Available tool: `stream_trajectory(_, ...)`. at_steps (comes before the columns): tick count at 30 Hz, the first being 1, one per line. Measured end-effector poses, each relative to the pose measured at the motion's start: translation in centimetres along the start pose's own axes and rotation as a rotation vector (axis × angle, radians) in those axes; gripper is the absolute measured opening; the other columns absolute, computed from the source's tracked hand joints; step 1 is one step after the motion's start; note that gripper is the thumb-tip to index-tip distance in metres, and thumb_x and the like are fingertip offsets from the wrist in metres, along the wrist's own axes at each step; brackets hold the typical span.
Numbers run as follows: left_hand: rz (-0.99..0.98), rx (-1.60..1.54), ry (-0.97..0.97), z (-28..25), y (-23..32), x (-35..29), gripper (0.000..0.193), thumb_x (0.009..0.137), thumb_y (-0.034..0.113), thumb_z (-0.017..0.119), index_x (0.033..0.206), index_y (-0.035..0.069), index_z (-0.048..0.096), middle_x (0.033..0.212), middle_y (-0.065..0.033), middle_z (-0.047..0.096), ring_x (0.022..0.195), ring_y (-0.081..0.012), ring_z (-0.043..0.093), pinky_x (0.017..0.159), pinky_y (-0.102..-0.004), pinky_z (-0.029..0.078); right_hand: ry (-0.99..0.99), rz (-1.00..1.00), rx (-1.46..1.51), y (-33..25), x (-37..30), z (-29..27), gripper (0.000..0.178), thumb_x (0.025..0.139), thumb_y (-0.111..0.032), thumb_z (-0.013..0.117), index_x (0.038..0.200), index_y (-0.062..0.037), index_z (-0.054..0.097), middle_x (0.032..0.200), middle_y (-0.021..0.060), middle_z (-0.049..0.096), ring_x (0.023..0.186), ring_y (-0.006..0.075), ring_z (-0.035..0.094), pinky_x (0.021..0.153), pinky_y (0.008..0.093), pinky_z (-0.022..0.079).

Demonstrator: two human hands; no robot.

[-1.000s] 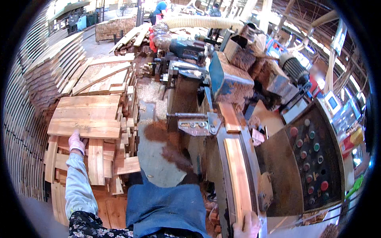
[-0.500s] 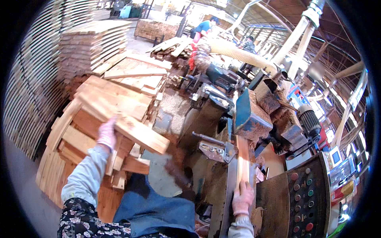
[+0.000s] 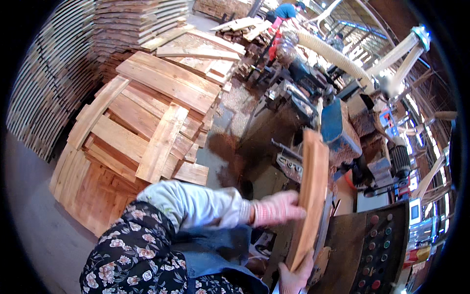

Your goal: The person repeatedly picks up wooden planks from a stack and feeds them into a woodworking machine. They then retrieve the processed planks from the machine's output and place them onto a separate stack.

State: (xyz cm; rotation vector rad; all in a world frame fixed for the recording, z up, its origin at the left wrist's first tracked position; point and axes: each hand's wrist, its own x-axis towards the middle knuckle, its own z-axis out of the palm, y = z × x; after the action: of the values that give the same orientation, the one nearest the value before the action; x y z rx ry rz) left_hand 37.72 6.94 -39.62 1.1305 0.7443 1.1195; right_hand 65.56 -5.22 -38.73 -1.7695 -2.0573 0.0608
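Observation:
A long reddish-brown wooden board (image 3: 313,188) with a stepped, grooved edge is tilted up over the machine's narrow bed. My right hand (image 3: 297,275), in a pale pink glove, grips its near end. My left hand (image 3: 279,209), gloved in pink with a white-checked cuff, reaches across from the left and holds the board's left edge at mid-length; some of its fingers are hidden there. To the left, a loose board (image 3: 164,142) lies crosswise on a stack of boards (image 3: 117,161).
Ahead stands the woodworking machine with a blue hood (image 3: 333,120) covered in shavings. A control panel with push buttons (image 3: 379,250) is at the right. Tall stacks of lumber (image 3: 54,83) rise at the far left. Another person (image 3: 286,11) bends by a wood pile beyond.
My left hand has left the board on the stack and moved right to the board at the machine. That board has lifted from the bed. My view has shifted.

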Motion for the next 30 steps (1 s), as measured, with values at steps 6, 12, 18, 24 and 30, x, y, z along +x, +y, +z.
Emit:
stream_trajectory(6, -0.027, 1.086, 0.627, -24.0, 6.8, 2.5, 0.052, 0.088, 0.040, 0.075, 0.125, 0.004, 0.066, 0.110, -0.0224, 0.070, 0.109, -0.0380, 0.067, 0.097, -0.0461, 0.053, -0.155, 0.454, -0.134, 3.5, -11.3, -4.9, 0.096, 0.078, -0.030, 0.086, 0.157, 0.0029, 0.043, 0.158, 0.0296, 0.046, 0.150, 0.0432, 0.038, 0.127, 0.0485, 0.029)
stream_trajectory(12, -0.218, 1.835, 0.865, -45.7, 8.8, -5.4, 0.086, 0.086, 0.057, 0.073, 0.147, 0.001, 0.053, 0.145, -0.0260, 0.055, 0.140, -0.0404, 0.047, 0.118, -0.0527, 0.037, 0.165, 0.492, -0.119, 7.0, -8.1, -1.7, 0.092, 0.085, -0.027, 0.082, 0.160, 0.0029, 0.038, 0.159, 0.0287, 0.045, 0.152, 0.0429, 0.036, 0.126, 0.0476, 0.030)
stream_trajectory(18, -0.615, 1.843, 0.587, -47.2, 13.2, -6.2, 0.099, 0.082, 0.073, 0.069, 0.148, 0.002, 0.052, 0.143, -0.0221, 0.061, 0.139, -0.0389, 0.052, 0.124, -0.0544, 0.027, 0.630, 0.271, 0.424, 8.0, 11.5, 7.4, 0.101, 0.067, -0.006, 0.089, 0.158, 0.0004, 0.044, 0.152, 0.0219, 0.055, 0.143, 0.0380, 0.049, 0.123, 0.0462, 0.037)
stream_trajectory(24, -0.748, 2.044, 0.558, -42.1, 15.9, -5.9, 0.092, 0.070, 0.082, 0.071, 0.121, 0.006, 0.076, 0.126, -0.0164, 0.071, 0.126, -0.0323, 0.062, 0.119, -0.0459, 0.035, 0.386, 0.181, 0.162, 5.6, 19.7, 9.0, 0.093, 0.070, -0.006, 0.085, 0.155, 0.0008, 0.048, 0.155, 0.0228, 0.052, 0.143, 0.0378, 0.050, 0.121, 0.0434, 0.038)
stream_trajectory(30, -0.379, 1.807, 0.460, -42.2, 13.8, -16.5, 0.103, 0.066, 0.050, 0.091, 0.146, -0.002, 0.053, 0.140, -0.0229, 0.061, 0.134, -0.0410, 0.056, 0.117, -0.0451, 0.041, 0.154, 0.215, 0.304, 4.5, 7.1, 5.4, 0.092, 0.073, 0.000, 0.077, 0.158, 0.0016, 0.043, 0.159, 0.0211, 0.047, 0.147, 0.0348, 0.045, 0.126, 0.0431, 0.030)
